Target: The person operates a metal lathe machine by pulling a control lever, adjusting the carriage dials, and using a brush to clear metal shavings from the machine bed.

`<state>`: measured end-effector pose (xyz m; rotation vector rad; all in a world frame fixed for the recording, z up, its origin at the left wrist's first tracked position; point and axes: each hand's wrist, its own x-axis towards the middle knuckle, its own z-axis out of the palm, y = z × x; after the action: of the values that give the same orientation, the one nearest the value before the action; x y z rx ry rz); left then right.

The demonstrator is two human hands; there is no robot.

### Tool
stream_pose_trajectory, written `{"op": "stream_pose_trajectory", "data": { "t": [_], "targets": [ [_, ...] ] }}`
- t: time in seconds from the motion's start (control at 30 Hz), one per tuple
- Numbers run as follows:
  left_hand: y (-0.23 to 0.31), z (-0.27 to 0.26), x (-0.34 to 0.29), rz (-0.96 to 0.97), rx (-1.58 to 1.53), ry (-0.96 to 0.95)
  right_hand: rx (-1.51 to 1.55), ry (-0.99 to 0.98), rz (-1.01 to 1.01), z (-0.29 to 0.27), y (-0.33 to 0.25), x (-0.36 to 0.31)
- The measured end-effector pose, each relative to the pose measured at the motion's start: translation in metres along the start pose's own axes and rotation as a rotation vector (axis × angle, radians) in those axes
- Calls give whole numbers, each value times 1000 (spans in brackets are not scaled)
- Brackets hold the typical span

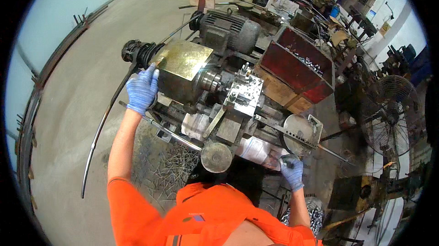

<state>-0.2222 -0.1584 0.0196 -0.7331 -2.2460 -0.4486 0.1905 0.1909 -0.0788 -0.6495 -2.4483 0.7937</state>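
Note:
My left hand, in a blue-and-white knit glove, reaches to the left end of a small lathe. Its fingers are stretched out at the corner of the brass-coloured cover plate, beside the black pulley. My right hand, gloved alike, is closed low on the right, near the round metal disc and a stained paper sheet. What its fingers hold, if anything, is too small to make out. Between my hands are the chuck and the tool slide.
Behind the lathe sit an electric motor and a red bin containing small metal parts. Long levers stick out at the left. Metal scraps litter the floor. A caged fan stands at the right, near a container of shiny parts.

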Motion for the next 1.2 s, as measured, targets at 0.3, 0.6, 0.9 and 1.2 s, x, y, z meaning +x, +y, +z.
{"op": "stream_pose_trajectory", "data": {
  "t": [0.3,0.6,0.9,1.2],
  "targets": [
    [70,-25,1,98,-167,-241,70,-63,-102,13,-30,-1],
    [150,38,-19,118,-378,-397,19,-3,-44,-6,-17,-13],
    [133,12,-30,129,-314,-341,41,36,-21,-5,-3,-22],
    [69,-3,1,16,-267,44,-40,111,71,-39,27,7]
  ]
}}
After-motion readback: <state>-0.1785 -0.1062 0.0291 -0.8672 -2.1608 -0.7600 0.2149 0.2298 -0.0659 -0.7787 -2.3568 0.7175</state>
